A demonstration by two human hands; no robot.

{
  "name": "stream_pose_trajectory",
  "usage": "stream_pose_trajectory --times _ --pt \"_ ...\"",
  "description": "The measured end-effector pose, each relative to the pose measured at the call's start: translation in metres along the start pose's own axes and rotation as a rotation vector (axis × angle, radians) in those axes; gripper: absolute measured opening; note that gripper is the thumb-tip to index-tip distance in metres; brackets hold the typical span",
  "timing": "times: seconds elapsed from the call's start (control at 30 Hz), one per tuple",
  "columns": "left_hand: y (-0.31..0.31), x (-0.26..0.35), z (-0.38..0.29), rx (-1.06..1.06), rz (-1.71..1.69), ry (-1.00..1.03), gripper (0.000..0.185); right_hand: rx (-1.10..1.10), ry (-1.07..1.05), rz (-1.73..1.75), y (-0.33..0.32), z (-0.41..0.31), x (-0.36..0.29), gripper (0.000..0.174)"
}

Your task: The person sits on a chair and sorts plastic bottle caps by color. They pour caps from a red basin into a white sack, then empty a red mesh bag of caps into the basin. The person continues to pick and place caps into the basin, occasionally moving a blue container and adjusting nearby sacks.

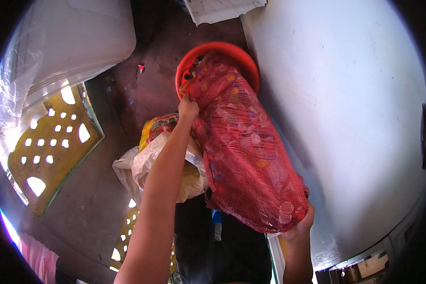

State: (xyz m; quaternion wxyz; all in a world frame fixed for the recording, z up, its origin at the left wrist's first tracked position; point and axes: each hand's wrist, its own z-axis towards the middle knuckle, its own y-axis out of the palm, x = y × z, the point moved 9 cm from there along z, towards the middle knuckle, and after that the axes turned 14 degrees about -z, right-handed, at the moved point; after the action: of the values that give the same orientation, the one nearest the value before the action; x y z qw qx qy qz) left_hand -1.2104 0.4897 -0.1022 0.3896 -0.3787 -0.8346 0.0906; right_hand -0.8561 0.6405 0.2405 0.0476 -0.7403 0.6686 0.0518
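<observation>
A long red mesh sack (241,142) is full of round plastic caps in several colours. Its upper end rests in the mouth of a red plastic tub (254,67), while its lower end is nearer my body. With my left hand (189,108) I grip the netting beside the tub's rim. My right hand (301,222) holds the sack's bottom corner, its fingers partly hidden beneath the netting. Some loose caps (196,62) show at the tub's left inner side. The rest of the tub's inside is hidden by the sack.
Left of the sack, behind my left forearm, stands an open whitish woven bag (127,163) with a yellow and red printed package (159,126). A pale smooth panel (340,106) rises at right. A large white container (92,39) stands upper left, above a pierced yellow wall (53,142).
</observation>
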Motion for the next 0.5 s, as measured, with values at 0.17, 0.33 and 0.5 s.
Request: stream_pose_trajectory --times 0.17,0.33,0.5 --pt "-0.001 0.003 -0.004 0.013 -0.004 0.059 0.043 -0.018 -0.038 -0.058 0.002 0.002 -0.006 0.066" --pt "-0.001 -0.003 -0.003 0.023 -0.011 0.023 0.044 -0.026 -0.03 -0.05 0.006 0.006 -0.006 0.065" --pt "0.001 -0.018 0.015 0.009 -0.032 -0.021 0.043 -0.121 -0.059 0.015 0.012 0.014 -0.013 0.064"
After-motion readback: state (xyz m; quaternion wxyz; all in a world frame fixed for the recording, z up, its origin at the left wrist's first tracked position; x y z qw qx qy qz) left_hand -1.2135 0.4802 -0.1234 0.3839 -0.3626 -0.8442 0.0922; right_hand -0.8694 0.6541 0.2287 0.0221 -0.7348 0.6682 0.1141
